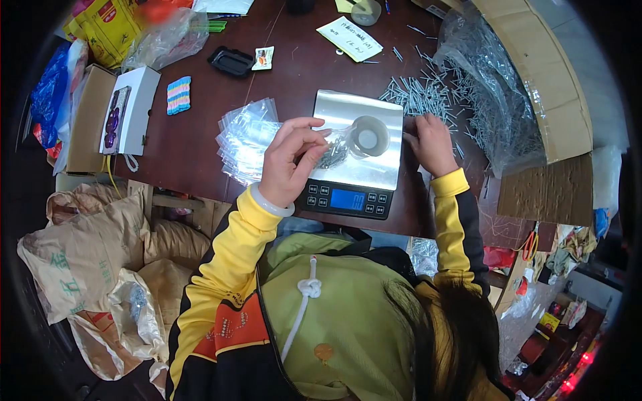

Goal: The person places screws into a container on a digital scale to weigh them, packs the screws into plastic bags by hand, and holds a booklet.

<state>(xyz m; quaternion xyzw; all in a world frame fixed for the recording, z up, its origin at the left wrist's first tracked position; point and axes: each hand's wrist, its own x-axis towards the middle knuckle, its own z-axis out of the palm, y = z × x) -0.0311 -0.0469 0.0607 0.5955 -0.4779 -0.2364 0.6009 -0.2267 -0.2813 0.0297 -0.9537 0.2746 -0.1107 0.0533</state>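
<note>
My left hand [289, 160] pinches a small clear plastic bag [332, 154] with thin metal nails inside, over the scale. The digital scale [334, 105] has a silver pan and a lit blue display showing about 0.0. On its pan, beside the bag, stands a small translucent cup [370, 136]. At the scale's right edge, my right hand [431, 146] is low over the table with its fingers curled; what they hold, if anything, is hidden. Just beyond it is a loose pile of nails [418, 95].
Clear empty bags [247, 140] lie left of the scale. A cardboard box [535, 73] lined with plastic holds many nails [498, 127] at the right. Farther back are a handwritten note [349, 38] and a black tray [231, 61]. A white box [138, 110] stands at the left.
</note>
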